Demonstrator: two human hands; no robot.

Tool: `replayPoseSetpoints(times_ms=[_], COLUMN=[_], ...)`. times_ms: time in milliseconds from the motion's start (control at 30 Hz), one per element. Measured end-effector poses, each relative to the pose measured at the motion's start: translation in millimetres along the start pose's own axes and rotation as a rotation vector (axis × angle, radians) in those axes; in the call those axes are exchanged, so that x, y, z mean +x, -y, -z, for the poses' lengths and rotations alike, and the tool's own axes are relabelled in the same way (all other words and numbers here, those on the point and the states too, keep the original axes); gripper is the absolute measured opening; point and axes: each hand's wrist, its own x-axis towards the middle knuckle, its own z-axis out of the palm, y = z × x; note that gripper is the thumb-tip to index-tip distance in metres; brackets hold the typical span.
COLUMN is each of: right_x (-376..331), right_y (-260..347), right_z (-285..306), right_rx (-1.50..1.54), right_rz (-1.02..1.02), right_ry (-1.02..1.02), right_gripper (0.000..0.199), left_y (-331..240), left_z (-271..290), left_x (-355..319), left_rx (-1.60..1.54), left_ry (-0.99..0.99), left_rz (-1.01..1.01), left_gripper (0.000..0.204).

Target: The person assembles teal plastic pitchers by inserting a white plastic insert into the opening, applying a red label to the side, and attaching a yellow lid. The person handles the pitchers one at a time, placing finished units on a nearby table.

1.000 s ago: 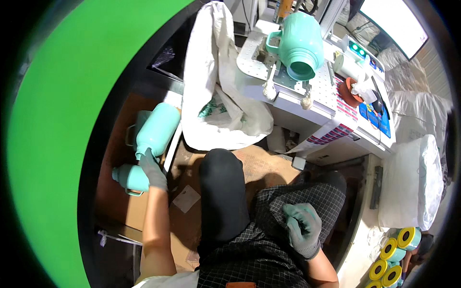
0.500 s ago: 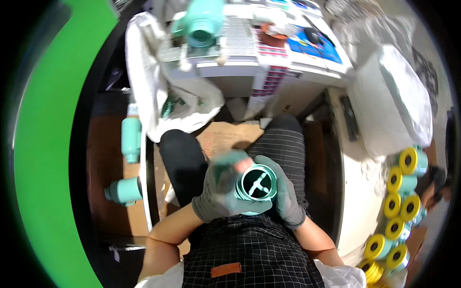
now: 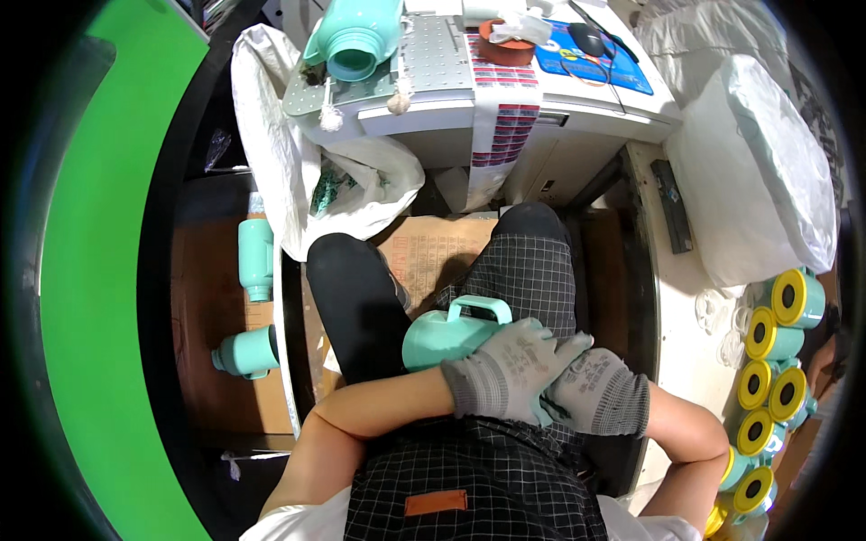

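A mint-green jug body (image 3: pixel 442 338) with a loop handle lies on its side across my lap, its broad end toward the left. My left hand (image 3: pixel 510 370), in a grey glove, is wrapped over the jug beside the handle. Closed around the right end is my right hand (image 3: pixel 597 389), also gloved, with its fingers against those of the left. A sliver of mint green shows between the two hands. The jug's mouth end is hidden beneath the gloves.
Ahead stands a white desk with another mint jug (image 3: pixel 356 45), an orange tape roll (image 3: pixel 505 45), a strip of labels (image 3: pixel 503 135) and a mouse (image 3: pixel 586 39). White sacks (image 3: pixel 753 180) flank it. Yellow-ended jugs (image 3: pixel 756 383) line the right; two mint jugs (image 3: pixel 256 260) lie left.
The jug has turned from mouth-up, its inside showing, to lying sideways with the handle upward. Both hands have shifted right to its right end.
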Motion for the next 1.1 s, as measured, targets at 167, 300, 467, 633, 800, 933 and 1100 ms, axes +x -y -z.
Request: replayPoseSetpoints(times_ms=[167,300,467,633,800,933,1100], right_x=[-1.7,-4.3,-11.0,33.9,26.9,21.9,23.7], right_y=[3.1,6.7,13.1,12.1,20.4,9.7,12.3], right_z=[-21.3,-29.2,-12.0,6.2,19.8,12.0,-4.3], right_rx=[-0.112,0.039,0.293,0.088,-0.22,-0.321,-0.372], right_rz=[0.06,0.158,-0.068,0.275,0.02,0.08,0.086], right_ry=[-0.324,-0.817,-1.46,-0.804,-0.172,-0.277,-0.921], right_gripper=[0.016,0.014,0.018,0.036,0.035,0.016,0.016], left_y=[6.6,15.7,29.0,33.7,24.5,22.9,45.7], left_z=[-14.1,18.5,4.8,1.8,-7.5,-5.8,16.0], left_x=[-13.5,-49.8,-77.7,-74.7,-44.7,-33.4,-51.2], left_rx=[0.036,-0.102,-0.069,-0.118,-0.051,-0.046,-0.251], left_ry=[-0.069,-0.206,-0.622,-0.633,-0.195,-0.134,-0.207], left_rz=[-0.034,0.06,-0.04,-0.001,0.083,0.048,0.131], left_gripper=[0.105,0.098,0.09,0.109,0.117,0.107,0.102])
